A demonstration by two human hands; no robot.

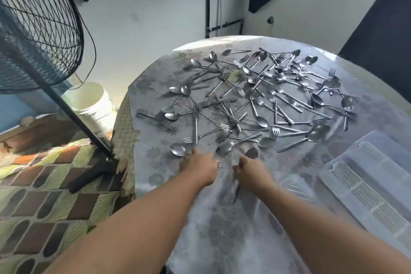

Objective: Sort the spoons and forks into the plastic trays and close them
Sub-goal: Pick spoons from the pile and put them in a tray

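Several steel spoons and forks [255, 100] lie scattered in a wide pile on the round table [233, 229]. My left hand [202, 168] lies flat at the pile's near edge, with its fingertips beside a spoon [179, 149]. My right hand [250, 170] is next to it with curled fingers, just below a dark spoon bowl [251, 153]. It seems to pinch a blurred spoon [230, 193] that hangs beneath it. White slotted plastic trays [367, 187] sit at the table's near right, apart from both hands.
A clear plastic lid [293, 184] lies between my right arm and the trays. A large black standing fan [37, 29] leans close to the table's left edge, its pole [73, 115] reaching down to a patterned mat. A white bucket [93, 102] stands behind it.
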